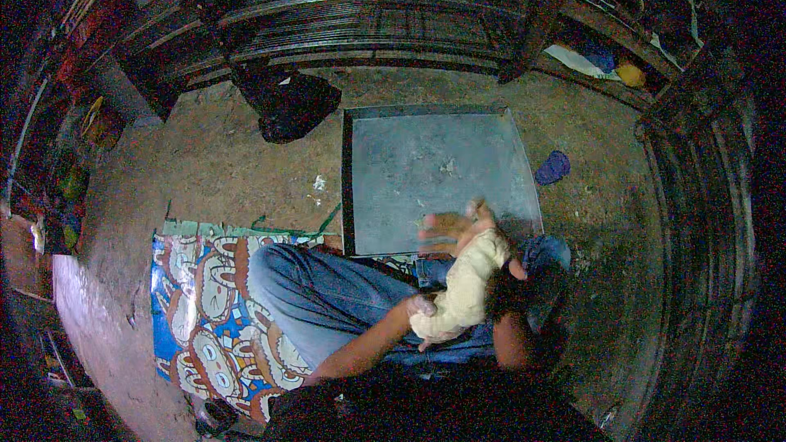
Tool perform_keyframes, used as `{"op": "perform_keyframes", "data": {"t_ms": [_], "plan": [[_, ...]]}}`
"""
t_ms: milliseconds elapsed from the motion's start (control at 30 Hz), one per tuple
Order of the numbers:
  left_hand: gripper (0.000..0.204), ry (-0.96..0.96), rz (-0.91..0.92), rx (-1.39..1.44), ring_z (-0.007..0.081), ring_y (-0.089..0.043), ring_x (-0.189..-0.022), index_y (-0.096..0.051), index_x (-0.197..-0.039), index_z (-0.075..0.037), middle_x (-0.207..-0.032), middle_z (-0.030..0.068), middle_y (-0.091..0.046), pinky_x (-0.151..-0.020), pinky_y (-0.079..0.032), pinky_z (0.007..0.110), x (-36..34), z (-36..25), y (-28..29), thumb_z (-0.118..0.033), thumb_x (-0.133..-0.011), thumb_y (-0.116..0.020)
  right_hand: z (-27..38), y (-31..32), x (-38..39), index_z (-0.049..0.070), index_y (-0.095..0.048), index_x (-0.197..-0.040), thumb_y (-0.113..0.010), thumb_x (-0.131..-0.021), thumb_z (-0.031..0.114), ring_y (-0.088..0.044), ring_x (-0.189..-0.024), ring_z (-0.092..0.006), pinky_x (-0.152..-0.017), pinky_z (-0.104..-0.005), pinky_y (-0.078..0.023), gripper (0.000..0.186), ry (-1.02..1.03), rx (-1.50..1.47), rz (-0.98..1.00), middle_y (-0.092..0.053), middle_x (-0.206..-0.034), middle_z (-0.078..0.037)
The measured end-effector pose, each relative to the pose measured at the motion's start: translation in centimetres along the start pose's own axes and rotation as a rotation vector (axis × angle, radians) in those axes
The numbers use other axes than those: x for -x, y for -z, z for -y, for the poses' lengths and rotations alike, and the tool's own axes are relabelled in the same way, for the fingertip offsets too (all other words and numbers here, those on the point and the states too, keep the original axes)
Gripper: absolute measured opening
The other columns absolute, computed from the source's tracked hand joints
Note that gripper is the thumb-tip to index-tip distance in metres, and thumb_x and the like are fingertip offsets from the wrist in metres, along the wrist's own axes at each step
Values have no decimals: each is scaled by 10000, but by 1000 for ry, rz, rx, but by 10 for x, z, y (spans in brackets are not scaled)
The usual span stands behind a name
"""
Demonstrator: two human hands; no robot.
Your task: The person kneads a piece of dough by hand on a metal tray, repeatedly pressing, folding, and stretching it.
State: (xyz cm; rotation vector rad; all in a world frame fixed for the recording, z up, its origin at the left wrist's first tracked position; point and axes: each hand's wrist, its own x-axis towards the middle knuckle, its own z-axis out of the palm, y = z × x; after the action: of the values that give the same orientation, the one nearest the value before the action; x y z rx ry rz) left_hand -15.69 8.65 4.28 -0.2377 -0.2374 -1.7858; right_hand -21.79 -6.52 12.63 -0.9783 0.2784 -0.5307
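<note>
A long, thick, cream-coloured piece of dough (pixel 463 288) hangs slantwise above my lap. My left hand (pixel 422 311) is closed at its lower end, with a whitish smear on the fingers. At the upper end, my right hand (pixel 471 233) supports the dough from beneath; its fingers reach past it and are partly blurred, and the palm is hidden. Just beyond my hands lies a flat grey board (pixel 426 164) with a dark edge along its left and far sides. Pale crumbs and smears mark its surface.
My jeans-clad legs (pixel 327 295) are folded on a cartoon-patterned mat (pixel 217 303). A black bag (pixel 299 102) sits beyond the board's left corner. To the board's right lies a purple object (pixel 553 168), perhaps a sandal. White scraps (pixel 319 183) dot the concrete floor. Wooden slats stand behind.
</note>
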Motion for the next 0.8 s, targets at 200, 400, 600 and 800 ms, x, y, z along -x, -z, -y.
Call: {"op": "perform_keyframes", "data": {"t_ms": [200, 400, 600, 800], "plan": [[560, 67, -109, -116, 188, -659, -729, -476, -1272, -45, -964, 96, -651, -583, -570, 315, 10, 5, 5, -185, -808, -756, -8, 3, 2, 41, -538, -1046, -791, -695, 237, -579, -868, -255, -795, -373, -457, 475, -69, 9, -75, -613, -952, -112], [622, 31, -679, -1110, 209, -663, -877, -560, -1216, -28, -1047, 76, -676, -772, -558, 369, -15, -24, -22, -298, -729, -835, 8, 7, -46, 42, -531, -943, -792, -697, 230, -573, -777, -272, -730, -388, -457, 405, -27, 661, -92, -605, -855, -122], [634, -124, -994, -1886, 356, -661, -932, -581, -1169, -12, -1035, 207, -676, -822, -528, 444, -21, -30, -28, -388, -712, -809, -6, -9, -62, 49, -486, -719, -813, -672, 185, -526, -581, -268, -581, -404, -433, 357, 397, 1349, -256, -561, -652, -115], [659, -114, -955, -2028, 380, -675, -877, -584, -1198, -11, -998, 201, -689, -793, -532, 464, -5, -53, -34, -371, -697, -818, -24, -42, -50, 58, -551, -834, -794, -727, 182, -595, -644, -290, -620, -392, -471, 293, 305, 1362, -350, -591, -717, -111]]}}
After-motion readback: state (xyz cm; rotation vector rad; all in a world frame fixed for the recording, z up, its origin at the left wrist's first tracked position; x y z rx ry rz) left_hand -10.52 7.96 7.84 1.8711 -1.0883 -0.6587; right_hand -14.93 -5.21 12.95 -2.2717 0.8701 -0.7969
